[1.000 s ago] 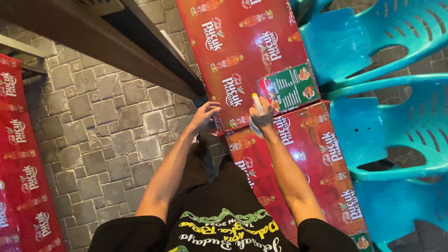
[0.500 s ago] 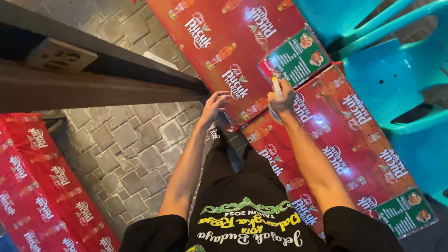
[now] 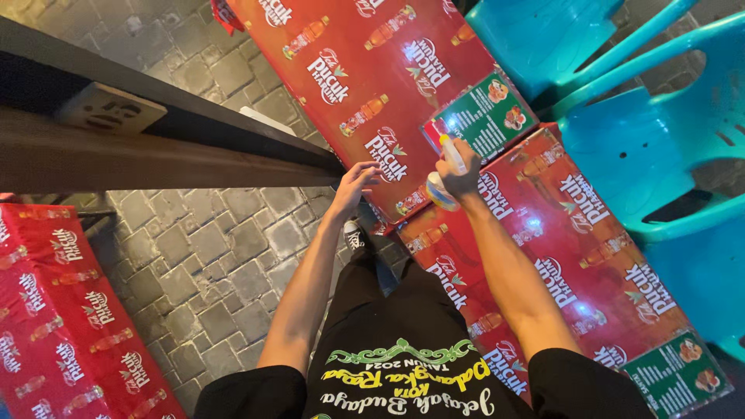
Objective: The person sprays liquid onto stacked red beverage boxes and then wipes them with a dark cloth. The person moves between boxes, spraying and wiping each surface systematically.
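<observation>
Nearest to us, we are seeing the black shirt (image 3: 403, 376) with yellow and green lettering, and the two bare forearms going out from it. To the left below, a red printed table cover (image 3: 62, 310) with small bottle pictures is lying over the grey paving stones (image 3: 194, 264).

Our right hand (image 3: 459, 172) is closing around a small spray bottle (image 3: 444, 182) (white nozzle on top, a yellow and blue body below), and the fingers are wrapping it fully, with the wrist bent a little inward. The bottle is hanging just above the near red table (image 3: 574, 256), close to the gap where this one meets the far red table (image 3: 372, 85). Both tops are showing white logos and orange bottle pictures.

Our left hand (image 3: 353, 186) is resting open, the fingers spread and touching the edge of the far table, holding nothing.

A green rectangular menu card (image 3: 481, 116) is lying just behind the right hand; a second green card (image 3: 679, 376) is sitting at the near corner. Farther right, turquoise plastic chairs (image 3: 644, 147) are standing. On the left, a dark wooden beam (image 3: 140, 147) is carrying a pale number plate (image 3: 112, 112).
</observation>
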